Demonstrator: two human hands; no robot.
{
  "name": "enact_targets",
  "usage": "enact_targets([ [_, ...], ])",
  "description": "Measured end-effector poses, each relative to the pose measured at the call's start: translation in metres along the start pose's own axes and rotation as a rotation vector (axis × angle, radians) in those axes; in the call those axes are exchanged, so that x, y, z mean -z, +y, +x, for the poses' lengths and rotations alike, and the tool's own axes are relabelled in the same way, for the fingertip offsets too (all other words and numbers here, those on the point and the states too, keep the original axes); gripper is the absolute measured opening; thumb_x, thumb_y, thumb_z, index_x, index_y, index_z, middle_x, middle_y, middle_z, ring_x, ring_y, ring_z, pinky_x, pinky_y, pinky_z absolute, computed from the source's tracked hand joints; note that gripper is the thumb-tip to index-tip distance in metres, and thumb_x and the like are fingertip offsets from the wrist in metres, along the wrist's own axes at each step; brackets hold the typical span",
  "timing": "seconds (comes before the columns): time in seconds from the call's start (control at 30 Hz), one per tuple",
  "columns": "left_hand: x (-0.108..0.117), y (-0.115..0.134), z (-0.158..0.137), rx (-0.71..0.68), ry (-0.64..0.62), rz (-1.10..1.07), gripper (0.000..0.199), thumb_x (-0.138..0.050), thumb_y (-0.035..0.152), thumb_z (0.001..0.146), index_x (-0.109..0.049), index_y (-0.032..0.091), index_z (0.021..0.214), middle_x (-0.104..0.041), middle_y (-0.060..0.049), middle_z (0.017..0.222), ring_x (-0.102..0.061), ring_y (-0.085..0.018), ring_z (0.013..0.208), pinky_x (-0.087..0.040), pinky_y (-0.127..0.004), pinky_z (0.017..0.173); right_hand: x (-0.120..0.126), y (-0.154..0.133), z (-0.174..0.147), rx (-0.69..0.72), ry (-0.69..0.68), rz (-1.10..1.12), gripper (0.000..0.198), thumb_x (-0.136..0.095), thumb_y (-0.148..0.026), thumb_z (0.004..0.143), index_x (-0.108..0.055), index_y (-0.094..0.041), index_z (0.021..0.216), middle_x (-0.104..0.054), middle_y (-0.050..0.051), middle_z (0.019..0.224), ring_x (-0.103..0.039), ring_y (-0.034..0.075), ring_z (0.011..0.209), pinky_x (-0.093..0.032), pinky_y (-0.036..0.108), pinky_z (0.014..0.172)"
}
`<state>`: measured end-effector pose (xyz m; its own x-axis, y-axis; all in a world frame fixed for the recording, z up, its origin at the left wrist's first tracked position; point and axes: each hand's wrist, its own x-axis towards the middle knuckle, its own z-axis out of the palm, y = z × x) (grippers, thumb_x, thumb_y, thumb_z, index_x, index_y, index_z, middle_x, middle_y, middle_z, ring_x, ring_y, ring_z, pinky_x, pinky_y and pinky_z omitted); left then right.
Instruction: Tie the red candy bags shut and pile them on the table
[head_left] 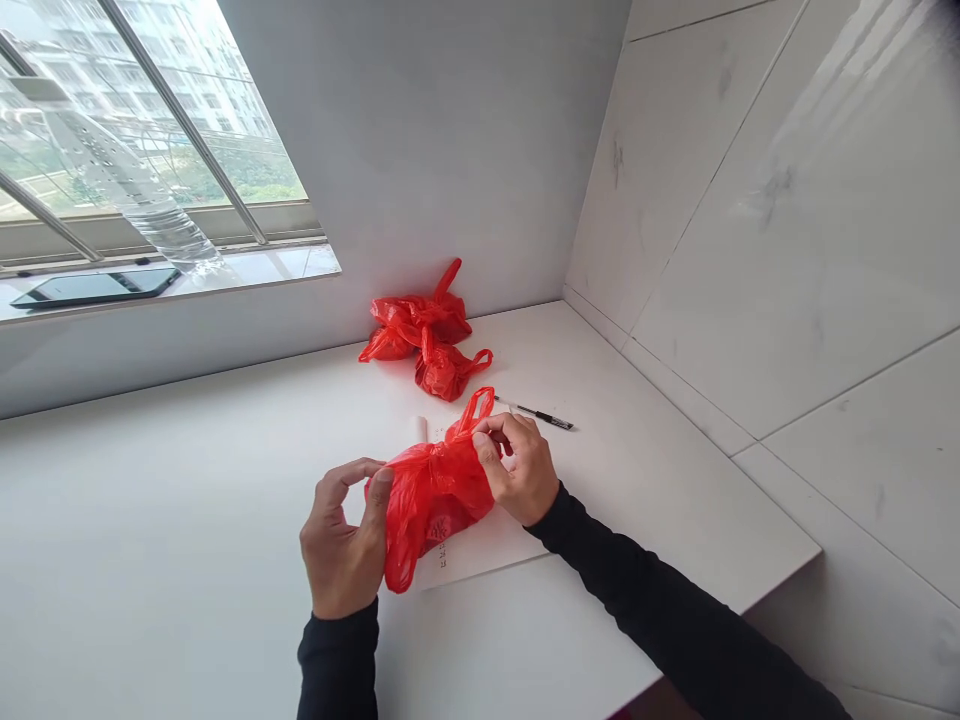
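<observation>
A red plastic bag (431,490), gathered in a knot at its middle, rests on a sheet of paper (480,563) on the white table (225,480). Something inside fills it out, but the red film hides what it is. At the bag's left side, my left hand (345,540) grips the film between thumb and forefinger. My right hand (521,465) pinches the bag's upper right part near a standing handle loop. Dark printed marks show on the paper below the bag. Part of the sheet is hidden under it.
Behind the bag, several tied red plastic bags (420,325) lie against the wall. A black pen (544,413) lies right of them. On the windowsill stand a clear water bottle (161,215) and a flat dark device (97,287). A tiled wall (750,250) bounds the right.
</observation>
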<state>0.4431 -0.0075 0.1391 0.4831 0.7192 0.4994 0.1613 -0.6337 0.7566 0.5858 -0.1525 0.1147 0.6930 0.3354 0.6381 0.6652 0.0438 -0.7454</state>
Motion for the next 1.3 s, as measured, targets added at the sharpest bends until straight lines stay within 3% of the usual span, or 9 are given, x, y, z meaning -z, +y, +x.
enact_targets([
  [0.1,0.003,0.001,-0.001,0.047,0.020,-0.088,0.018,-0.069,0.042,0.088,-0.067,0.024,0.090,-0.068,-0.003,0.095,-0.064,-0.022,0.097,-0.048,-0.041,0.095,0.001,-0.002,-0.001,-0.035,-0.005,0.004,0.009,-0.052,-0.023,0.093,-0.058,-0.021,0.087,-0.055,-0.001,0.069,-0.050,0.017,0.068,-0.042,0.034,0.077],
  [0.17,0.003,0.004,-0.003,-0.001,-0.061,-0.149,0.020,-0.069,0.040,0.088,-0.067,0.025,0.101,-0.068,-0.005,0.107,-0.062,-0.024,0.110,-0.044,-0.043,0.104,0.000,-0.002,-0.002,-0.047,-0.018,0.009,0.011,-0.051,-0.025,0.094,-0.057,-0.022,0.085,-0.057,-0.001,0.071,-0.051,0.017,0.069,-0.043,0.034,0.078],
  [0.27,-0.001,0.007,-0.005,-0.081,-0.168,-0.093,0.041,-0.074,0.039,0.083,-0.063,0.028,0.121,-0.063,-0.007,0.128,-0.056,-0.027,0.124,-0.044,-0.045,0.106,-0.001,-0.003,-0.003,-0.060,-0.041,0.020,0.009,-0.055,-0.031,0.092,-0.059,-0.022,0.090,-0.057,-0.002,0.073,-0.051,0.017,0.069,-0.043,0.036,0.082],
  [0.4,-0.006,0.009,-0.007,-0.227,-0.154,-0.014,0.012,-0.072,0.032,0.086,-0.071,0.026,0.097,-0.070,-0.005,0.108,-0.061,-0.025,0.113,-0.049,-0.041,0.097,-0.002,-0.002,-0.003,0.037,-0.118,0.020,0.012,-0.063,-0.035,0.091,-0.062,-0.024,0.093,-0.059,-0.002,0.073,-0.049,0.017,0.069,-0.041,0.038,0.085],
  [0.6,-0.005,0.012,-0.006,0.021,0.082,-0.082,0.017,-0.070,0.039,0.087,-0.067,0.023,0.084,-0.069,-0.004,0.098,-0.064,-0.023,0.100,-0.047,-0.041,0.096,-0.002,0.005,0.000,-0.012,-0.062,-0.013,0.013,-0.054,-0.030,0.097,-0.059,-0.022,0.087,-0.060,0.000,0.074,-0.049,0.017,0.069,-0.040,0.037,0.081],
  [0.73,-0.003,0.008,-0.005,0.098,0.065,-0.112,0.025,-0.065,0.047,0.089,-0.070,0.022,0.089,-0.070,-0.006,0.098,-0.065,-0.024,0.098,-0.048,-0.041,0.093,-0.002,0.005,0.000,-0.006,-0.057,-0.001,0.014,-0.049,-0.027,0.098,-0.056,-0.021,0.086,-0.064,0.003,0.085,-0.053,0.020,0.080,-0.041,0.040,0.085],
  [0.9,-0.004,0.012,-0.008,0.026,-0.045,-0.190,0.042,-0.073,0.043,0.083,-0.065,0.024,0.119,-0.069,-0.007,0.113,-0.065,-0.025,0.108,-0.051,-0.039,0.094,-0.001,-0.001,-0.005,0.019,-0.098,0.051,0.012,-0.054,-0.031,0.096,-0.060,-0.022,0.102,-0.063,0.004,0.094,-0.054,0.021,0.092,-0.045,0.039,0.090],
  [1.1,-0.006,0.012,-0.010,-0.050,0.008,-0.089,0.017,-0.069,0.040,0.087,-0.069,0.023,0.085,-0.070,-0.004,0.094,-0.064,-0.022,0.092,-0.051,-0.037,0.084,-0.002,0.000,-0.004,0.093,-0.109,0.051,0.010,-0.057,-0.031,0.097,-0.059,-0.024,0.089,-0.062,0.002,0.087,-0.053,0.020,0.085,-0.044,0.040,0.088],
  [1.3,-0.007,0.013,-0.008,-0.017,0.005,-0.109,0.030,-0.054,0.045,0.096,-0.074,0.023,0.096,-0.072,-0.006,0.101,-0.066,-0.023,0.098,-0.051,-0.037,0.088,-0.001,0.002,-0.003,0.010,-0.016,0.080,0.013,-0.045,-0.029,0.100,-0.052,-0.022,0.091,-0.059,0.004,0.087,-0.053,0.020,0.085,-0.046,0.039,0.085],
])
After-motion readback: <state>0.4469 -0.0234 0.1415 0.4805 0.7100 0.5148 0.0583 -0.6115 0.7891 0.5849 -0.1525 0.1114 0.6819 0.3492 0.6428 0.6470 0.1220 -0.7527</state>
